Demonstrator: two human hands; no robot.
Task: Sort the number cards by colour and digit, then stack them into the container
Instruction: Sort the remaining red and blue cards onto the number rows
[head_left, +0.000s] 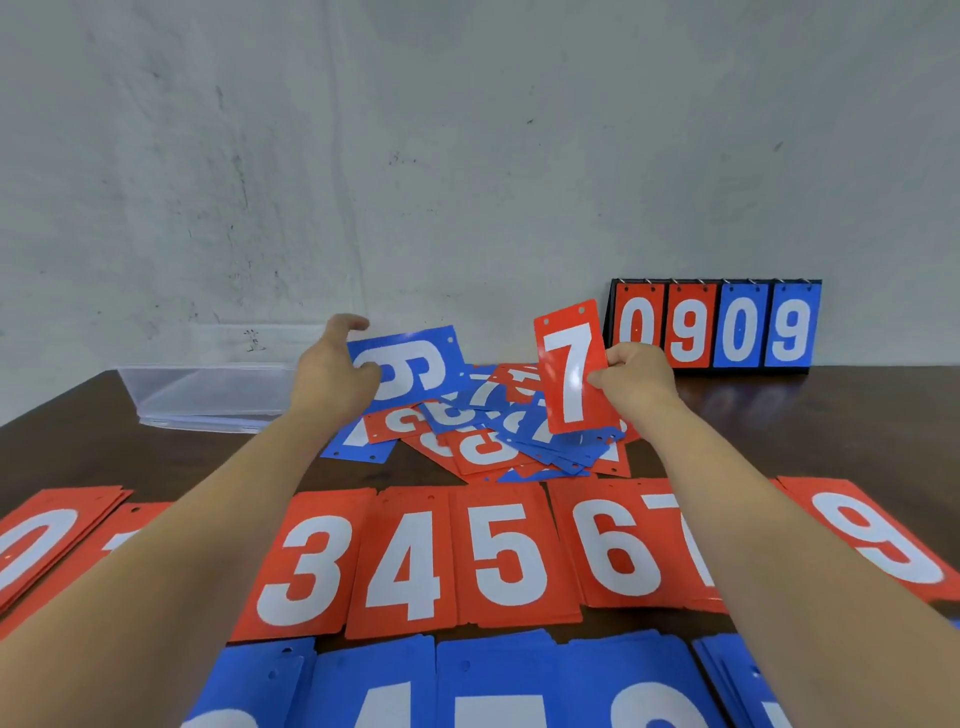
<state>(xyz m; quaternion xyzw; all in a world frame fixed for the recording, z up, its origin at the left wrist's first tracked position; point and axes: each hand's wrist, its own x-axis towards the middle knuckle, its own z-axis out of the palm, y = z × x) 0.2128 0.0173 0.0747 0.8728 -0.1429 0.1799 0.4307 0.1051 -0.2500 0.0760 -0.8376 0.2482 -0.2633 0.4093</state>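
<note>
On your dark wooden table (779, 415), the clear plastic container (208, 397) sits back left and the black flip scoreboard (714, 327) back right, the loose pile of red and blue number cards (488, 441) between them. Before the pile runs the row of red card stacks (410, 561), and nearest you the row of blue card stacks (493, 686). Above the pile your left hand (332, 374) holds a blue number card (410, 364), your right hand (634, 374) a red 7 card (571, 369).

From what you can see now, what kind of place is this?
Probably a plain indoor work or recording room: a dark table stands against a bare, scuffed grey wall, holding number cards, a flip scoreboard and a clear container.
</note>
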